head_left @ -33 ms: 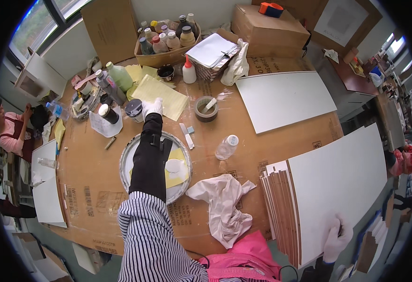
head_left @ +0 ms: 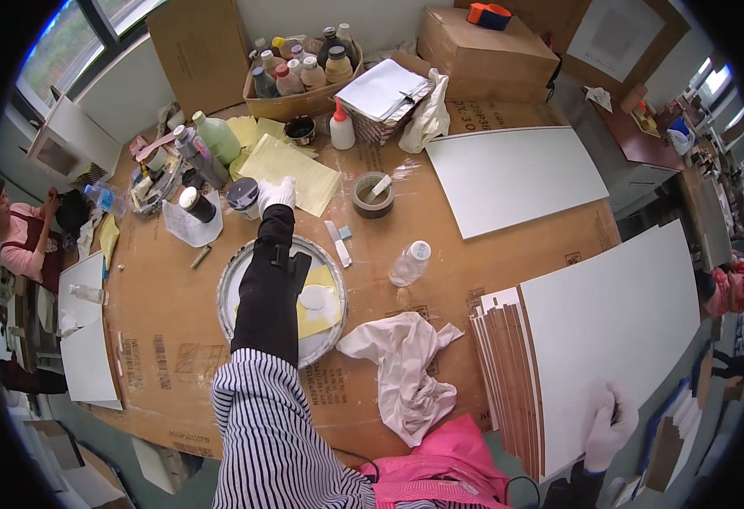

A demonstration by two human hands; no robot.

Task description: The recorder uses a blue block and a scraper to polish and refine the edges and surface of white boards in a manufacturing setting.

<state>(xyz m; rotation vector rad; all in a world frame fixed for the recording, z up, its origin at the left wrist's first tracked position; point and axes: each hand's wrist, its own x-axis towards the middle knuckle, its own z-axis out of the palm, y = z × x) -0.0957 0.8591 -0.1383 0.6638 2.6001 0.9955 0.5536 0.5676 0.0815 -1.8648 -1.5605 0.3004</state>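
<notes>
My left hand point(head_left: 276, 195), in a white glove, reaches far over the table beside a dark-lidded jar point(head_left: 242, 198). It touches the lower left edge of a yellow lined sheet point(head_left: 308, 176). Its fingers are bunched, and what they hold is hidden. Under my left forearm lies a round white pail lid point(head_left: 229, 293) bearing a yellow sheet point(head_left: 328, 319) with a white patch. At the lower right, my right hand point(head_left: 611, 424), also gloved, is over the near edge of a stack of white boards point(head_left: 614, 314). Its fingers are loosely curved and apart, with nothing visible between them.
Tape roll point(head_left: 373, 197), clear bottle point(head_left: 410, 264), and pinkish-white cloth point(head_left: 406, 373) occupy the table's middle. A box of bottles point(head_left: 304, 103) stands behind; another white board point(head_left: 516, 180) lies far right. At the left edge, a person point(head_left: 24, 225) is near another work area.
</notes>
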